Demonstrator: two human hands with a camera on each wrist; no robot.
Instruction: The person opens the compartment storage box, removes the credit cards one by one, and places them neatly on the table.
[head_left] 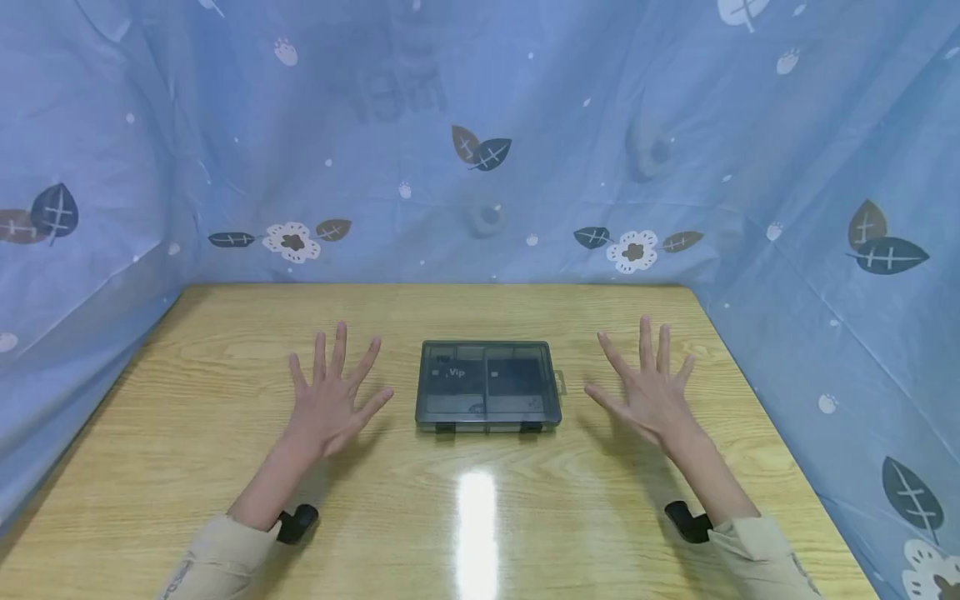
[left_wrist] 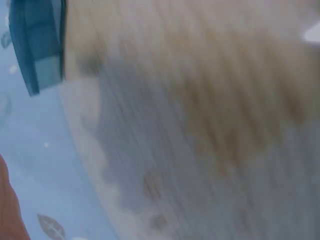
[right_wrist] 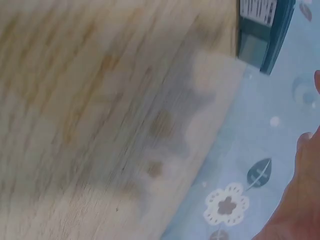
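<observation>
A dark translucent plastic case (head_left: pixel 487 385) with a lid and two black latches lies flat on the table, in the middle of the head view. Dark contents show dimly through its lid; I cannot tell what they are. To its left my left hand (head_left: pixel 327 410) is held with fingers spread, touching nothing. On the other side my right hand (head_left: pixel 651 396) has its fingers spread too, apart from the case. Part of the case (left_wrist: pixel 42 42) appears at the upper left of the left wrist view. In the right wrist view, a case corner (right_wrist: pixel 262 35) shows a barcode label.
The wooden table (head_left: pixel 225 367) carries a bright light reflection near its front. Blue patterned cloth (head_left: pixel 405 167) hangs behind it and along both sides. A small hanging tab (head_left: pixel 560 382) sticks out from the case's right side. Each wrist wears a black device.
</observation>
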